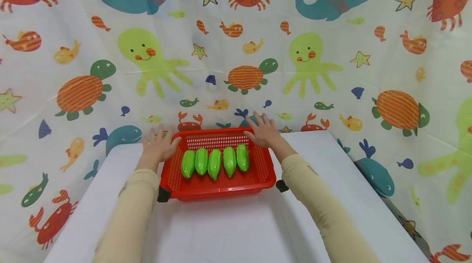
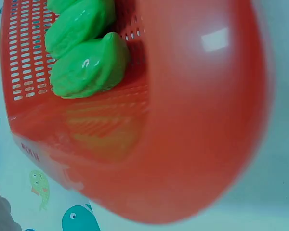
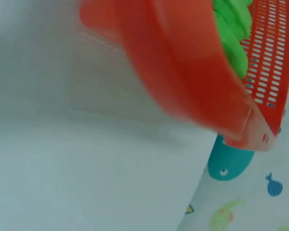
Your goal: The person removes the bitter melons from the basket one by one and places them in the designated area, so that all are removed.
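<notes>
A red plastic basket (image 1: 221,191) with slotted walls stands on the white table in the head view. Inside it, several bright green, ridged, glossy, elongated fruit-like pieces (image 1: 215,164) lie side by side in a row. My left hand (image 1: 157,148) is over the basket's left rim, fingers spread and straight. Over the far right corner is my right hand (image 1: 263,131), its fingers also spread. Whether either hand touches the rim I cannot tell. Both wrist views show the basket's rim (image 2: 197,120) close up and blurred, with some green pieces (image 3: 233,43) beyond it; neither shows fingers.
The white-covered table (image 1: 221,230) extends in front of the basket and to both sides. A curtain (image 1: 221,58) printed with sea animals hangs right behind the table and around its sides. Small black devices (image 1: 164,194) are at both wrists.
</notes>
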